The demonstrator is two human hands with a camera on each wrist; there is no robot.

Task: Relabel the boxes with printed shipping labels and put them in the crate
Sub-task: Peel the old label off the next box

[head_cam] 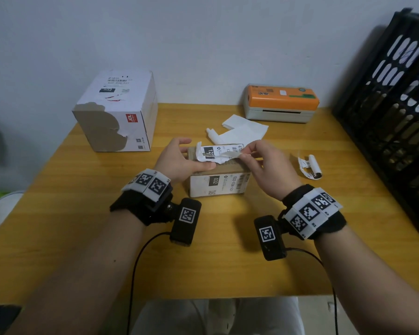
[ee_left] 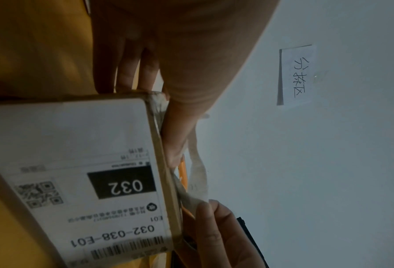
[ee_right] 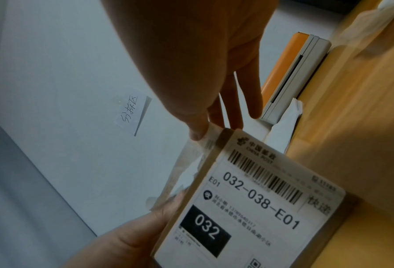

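- The right hand [head_cam: 267, 170] pinches a torn flap of the old label [head_cam: 215, 153] between thumb and forefinger. The other fingers are loosely bent behind it.
- The left hand [head_cam: 179, 160] steadies the small box [head_cam: 228, 166]. Its thumb lies flat on the top near the front edge, and its straight fingers reach past the left end.
- The small box sits closed near the middle of the table [head_cam: 228, 262], just in front of the person. It is plain brown cardboard, low and rectangular.
- The old label is white paper, ragged and creased. It is partly lifted off the box top, and its left end curls upward.
- A printed label [head_cam: 218, 186] lies smooth and whole on the side facing the person. It has a barcode, "032-038-E01", a black block reading "032" and a QR code.
- The large box [head_cam: 116, 112] stands closed at the far left of the table. Its white outer skin is torn away in patches, showing grey-brown board, and a label sits on its top.
- The crate [head_cam: 392, 112] is black plastic with oval slots and stands at the right edge. Pale and brownish shapes show through the slots, but what they are cannot be told.
- The label printer [head_cam: 279, 102] sits at the far edge. It has an orange lid, a cream body and a dark slot.
- White folded backing sheets [head_cam: 244, 131] lie between the printer and the small box.
- A curled paper scrap [head_cam: 310, 165] lies to the right of the small box.
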